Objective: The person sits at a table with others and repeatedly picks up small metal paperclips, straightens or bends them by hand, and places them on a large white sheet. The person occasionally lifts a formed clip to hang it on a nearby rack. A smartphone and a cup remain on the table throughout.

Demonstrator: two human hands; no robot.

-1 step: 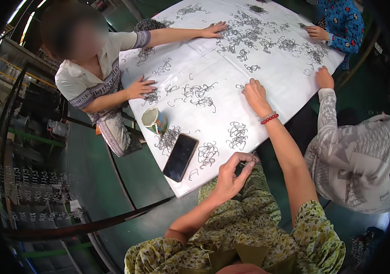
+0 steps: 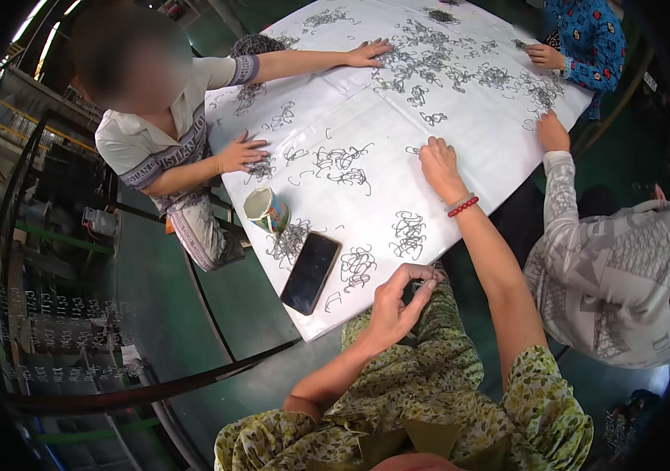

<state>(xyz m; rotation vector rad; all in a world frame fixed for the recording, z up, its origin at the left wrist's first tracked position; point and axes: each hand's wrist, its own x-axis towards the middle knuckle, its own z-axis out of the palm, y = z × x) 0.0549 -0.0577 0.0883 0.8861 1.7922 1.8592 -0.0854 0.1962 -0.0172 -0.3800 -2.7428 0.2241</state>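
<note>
Curled fingers of my right hand (image 2: pixel 441 169) rest on the white-covered table (image 2: pixel 397 180). A thin grey metal hook (image 2: pixel 412 150) shows at their tips. My left hand (image 2: pixel 401 304) is closer to me, over my lap by the table's edge. Its thumb and index finger pinch a small, thin dark piece, mostly hidden by the fingers. Between the two hands on the table lies a pile of S-shaped metal hooks (image 2: pixel 408 234). Another hook pile (image 2: pixel 358 267) is left of it, beside a black phone (image 2: pixel 311 272).
A paper cup (image 2: pixel 266 210) stands near the left edge beside more hooks (image 2: pixel 291 242). Loose hooks (image 2: pixel 421 59) spread over the far half. A person's hand (image 2: pixel 368 53) reaches in from the left; others' hands (image 2: pixel 553 133) are at the right edge.
My hands stay in place. The hand of the person on my right has shifted slightly at the table's edge.
</note>
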